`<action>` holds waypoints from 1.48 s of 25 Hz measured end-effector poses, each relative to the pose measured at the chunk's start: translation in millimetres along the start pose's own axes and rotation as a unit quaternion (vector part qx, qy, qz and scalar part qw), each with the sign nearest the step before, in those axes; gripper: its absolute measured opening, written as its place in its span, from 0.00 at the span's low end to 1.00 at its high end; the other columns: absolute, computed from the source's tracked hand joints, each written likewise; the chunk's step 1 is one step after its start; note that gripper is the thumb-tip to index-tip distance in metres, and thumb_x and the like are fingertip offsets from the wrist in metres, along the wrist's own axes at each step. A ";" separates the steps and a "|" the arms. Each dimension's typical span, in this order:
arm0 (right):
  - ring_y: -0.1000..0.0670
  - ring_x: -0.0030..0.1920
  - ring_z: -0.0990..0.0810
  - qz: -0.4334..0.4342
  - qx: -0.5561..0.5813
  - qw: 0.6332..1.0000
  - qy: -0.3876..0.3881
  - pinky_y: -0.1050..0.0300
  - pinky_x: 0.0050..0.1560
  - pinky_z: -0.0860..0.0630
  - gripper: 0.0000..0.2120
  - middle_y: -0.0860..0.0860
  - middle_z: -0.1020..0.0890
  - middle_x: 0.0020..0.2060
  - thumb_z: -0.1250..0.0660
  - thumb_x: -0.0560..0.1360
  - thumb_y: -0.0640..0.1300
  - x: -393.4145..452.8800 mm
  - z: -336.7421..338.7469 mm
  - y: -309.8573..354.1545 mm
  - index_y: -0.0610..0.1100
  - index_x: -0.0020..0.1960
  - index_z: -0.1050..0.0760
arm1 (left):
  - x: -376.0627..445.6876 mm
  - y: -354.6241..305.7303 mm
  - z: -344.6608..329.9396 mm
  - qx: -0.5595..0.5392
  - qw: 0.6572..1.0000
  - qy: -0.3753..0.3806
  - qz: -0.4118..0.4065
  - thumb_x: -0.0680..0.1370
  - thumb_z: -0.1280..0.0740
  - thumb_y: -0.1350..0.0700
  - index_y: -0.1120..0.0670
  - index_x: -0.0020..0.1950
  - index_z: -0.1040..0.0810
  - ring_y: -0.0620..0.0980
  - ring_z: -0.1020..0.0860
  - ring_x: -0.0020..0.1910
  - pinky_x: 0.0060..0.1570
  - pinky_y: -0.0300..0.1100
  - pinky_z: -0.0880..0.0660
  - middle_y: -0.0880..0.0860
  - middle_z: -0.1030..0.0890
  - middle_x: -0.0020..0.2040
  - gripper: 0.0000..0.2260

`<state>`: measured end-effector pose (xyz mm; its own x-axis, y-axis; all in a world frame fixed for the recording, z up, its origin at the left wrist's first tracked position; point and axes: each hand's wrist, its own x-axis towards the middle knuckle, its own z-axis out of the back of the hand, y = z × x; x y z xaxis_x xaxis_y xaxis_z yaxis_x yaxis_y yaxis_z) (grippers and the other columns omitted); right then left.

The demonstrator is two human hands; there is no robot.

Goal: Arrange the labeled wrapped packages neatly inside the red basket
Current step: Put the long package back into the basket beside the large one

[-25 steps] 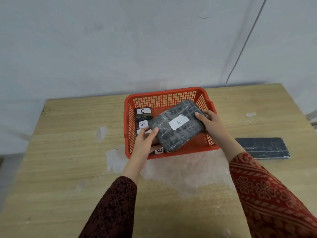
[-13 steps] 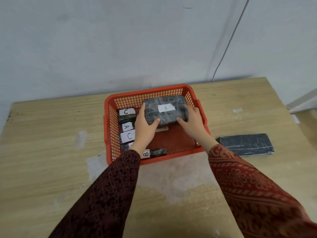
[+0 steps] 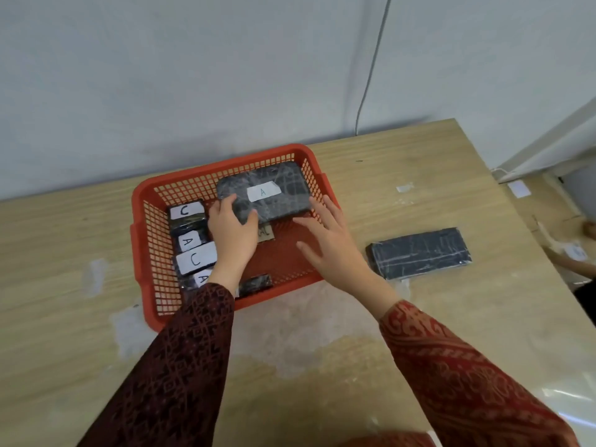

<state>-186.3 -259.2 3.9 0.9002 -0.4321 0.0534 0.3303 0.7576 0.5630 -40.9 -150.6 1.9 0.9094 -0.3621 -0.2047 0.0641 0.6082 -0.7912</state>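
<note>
The red basket point(image 3: 146, 208) stands on the wooden table. A large black wrapped package labeled A point(image 3: 283, 188) lies in its far right corner. My left hand point(image 3: 232, 233) still grips that package's near left edge. My right hand point(image 3: 332, 243) hovers over the basket's right side with fingers spread, holding nothing. Several small labeled packages stand in a row along the left wall, among them one marked C point(image 3: 187, 210) and one marked A point(image 3: 190, 241). A small dark package point(image 3: 256, 283) lies by the near wall.
Another large black wrapped package point(image 3: 419, 253) lies on the table to the right of the basket. A thin cable point(image 3: 371, 72) runs down the wall behind. The table's right edge drops off near another person's hand point(image 3: 588, 227).
The A package was lowered from a tilt into the basket's far right corner. My right hand has let go of it and drawn back toward me.
</note>
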 end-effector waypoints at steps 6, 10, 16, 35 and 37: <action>0.43 0.74 0.41 -0.163 0.038 0.980 -0.109 0.45 0.73 0.41 0.17 0.43 0.32 0.71 0.35 0.76 0.41 -83.6 57.6 -93.0 0.44 0.65 0.28 | -95.4 -62.0 -50.6 -0.071 0.978 0.037 -0.195 0.78 0.36 0.56 0.53 0.62 0.25 0.42 0.26 0.57 0.60 0.40 0.29 0.45 0.24 0.58 0.12; 0.38 0.74 0.43 -0.352 0.021 0.932 -0.088 0.42 0.72 0.42 0.33 0.37 0.39 0.73 0.34 0.76 0.46 -98.3 79.9 -161.3 0.38 0.75 0.44 | -147.9 -69.6 -128.3 -0.090 0.952 0.223 -0.190 0.80 0.38 0.53 0.48 0.64 0.26 0.39 0.27 0.60 0.60 0.36 0.31 0.44 0.25 0.63 0.13; 0.39 0.70 0.35 -0.353 0.082 0.932 -0.026 0.45 0.67 0.33 0.35 0.41 0.37 0.72 0.33 0.75 0.48 -104.2 92.1 -199.3 0.45 0.76 0.48 | -156.0 -52.5 -185.0 -0.012 0.981 0.194 0.025 0.80 0.37 0.55 0.54 0.76 0.40 0.53 0.39 0.74 0.72 0.48 0.38 0.53 0.38 0.76 0.26; 0.52 0.46 0.23 -0.051 0.146 0.988 -0.031 0.66 0.39 0.29 0.16 0.50 0.22 0.50 0.28 0.71 0.53 -24.3 127.8 -85.6 0.51 0.56 0.27 | -122.4 -46.7 -17.8 -0.221 0.971 -0.066 -0.062 0.76 0.32 0.50 0.49 0.70 0.28 0.45 0.26 0.65 0.65 0.47 0.28 0.50 0.24 0.66 0.22; 0.49 0.46 0.22 -0.063 0.178 0.982 -0.027 0.65 0.39 0.29 0.10 0.49 0.22 0.47 0.32 0.73 0.54 -14.0 106.4 -64.5 0.50 0.50 0.27 | -119.4 -28.2 -2.7 -0.210 0.973 -0.081 -0.042 0.76 0.32 0.51 0.49 0.70 0.29 0.46 0.27 0.66 0.65 0.50 0.28 0.50 0.24 0.66 0.22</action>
<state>-250.5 -354.0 54.6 0.8386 -0.5448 0.0031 0.3095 0.4810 0.8203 -152.4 -126.4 47.2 0.9633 -0.2611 -0.0616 -0.0007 0.2271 -0.9739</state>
